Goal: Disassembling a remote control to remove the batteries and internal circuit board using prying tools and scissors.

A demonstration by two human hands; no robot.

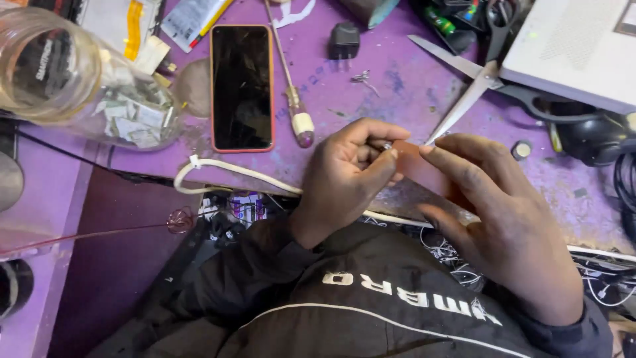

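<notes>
Both hands meet just off the near edge of the purple worktop (397, 93), above the person's lap. The left hand (348, 176) is curled, thumb and forefinger pinching a small shiny metal bit (387, 146); what kind of part it is can't be told, too small. The right hand (500, 225) has fingers stretched and loosely spread, forefinger tip on the top edge of a flat reddish-brown strip (424, 174), thumb under it, so the strip is held btwn them. The strip's long axis runs from upper left to lower right, its upper-left end touching the left hand's pinch; the metal bit sits right at that end. So the left hand is the nearer one to the metal bit, the right hand carries the strip w/ most of its length. Well apart toward the far edge lie a dark phone in an orange case (242, 86), a screwdriver (291, 93) just right of it, and open scissors (474, 83) toward the far right corner. A white cable (225, 169) runs along the near edge, left of the hands.
</notes>
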